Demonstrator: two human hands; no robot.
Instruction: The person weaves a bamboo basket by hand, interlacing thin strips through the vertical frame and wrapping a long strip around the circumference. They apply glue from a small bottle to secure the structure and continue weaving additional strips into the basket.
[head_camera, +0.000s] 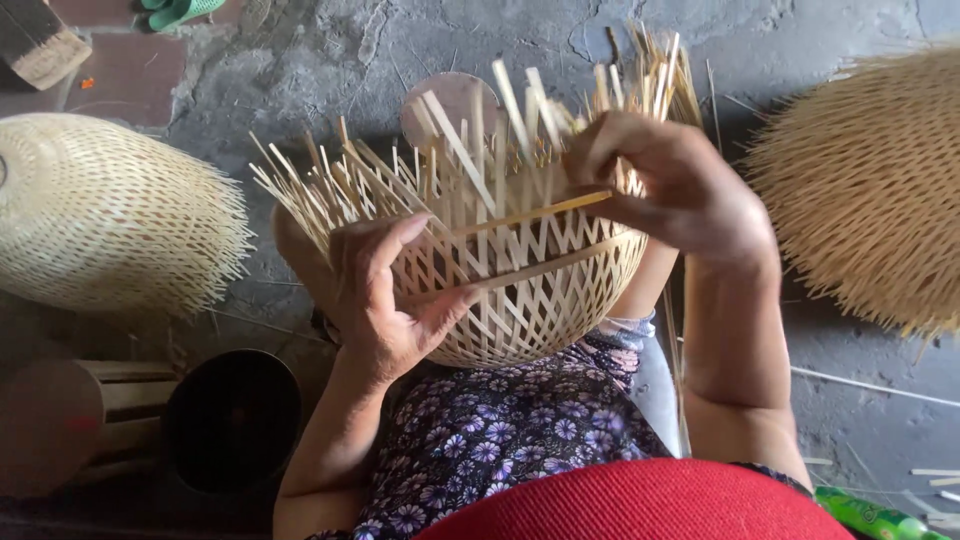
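Far left: we are seeing a finished woven basket (105, 215) lying on its side on the concrete floor (300, 60), well apart from our hands, its loose strip ends fanning toward us.
Lower left: a wooden cylinder form (70, 425) and a dark round pot (232, 420) are sitting just beside our left arm.
Left hand: our left hand (385, 300) is cupping the near wall of the half-woven basket (520, 300) — fingers spread and pressed against the lattice, thumb on the rim band, steadying the work over our lap.
Work piece: the half-woven basket is resting between both hands above our flowered dress (500, 430), its open diagonal weave facing us and its uprights (470, 150) standing free and uneven at the top.
Strip in hand: a flat bamboo strip (530, 212) is running nearly level across the uprights, from our left fingertips to our right.
Right hand: our right hand (680, 185) is closing its grip on the strip's right end, pinching it between thumb and fingers at the basket's far rim.
Doing it well: in our judgement we are best off keeping the strip flat, not twisted, holding it snug against the row below, and letting the left hand go on bracing the uprights so that they are not splaying.
Far right: another woven basket (870, 180) is lying on the floor, with loose slivers (870, 388) scattered near it.
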